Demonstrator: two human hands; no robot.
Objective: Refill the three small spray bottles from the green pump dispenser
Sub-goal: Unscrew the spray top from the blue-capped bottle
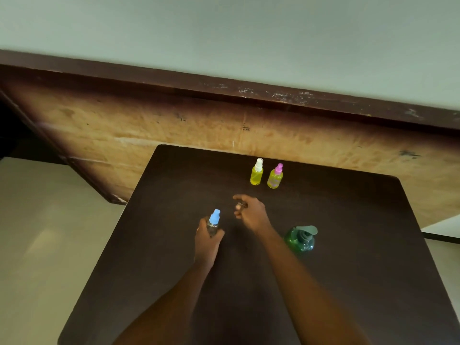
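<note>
Two of the three bottles look done. The white bottle (257, 173) and the pink bottle (275, 177) stand upright side by side near the far edge of the surface (361, 282), both showing yellow liquid most of the way up, with their spray caps on.

The third, the blue bottle (213, 223), is near the middle of the surface. Its body looks clear, so by my reading it is not yet filled, and its blue spray cap is on. The left hand (208, 241) grips it around the body and holds it upright.

The right hand (252, 212) is just beyond and to the right of that bottle, with its fingers loosely curled. Something small and pale shows at the fingertips, but I cannot tell whether the hand holds anything.

The dispenser (300, 239) stands right of the middle, beside the right forearm, and neither hand touches it.

What seems left is to take the blue cap off, pump liquid in from the dispenser, and put the cap back on.
</note>
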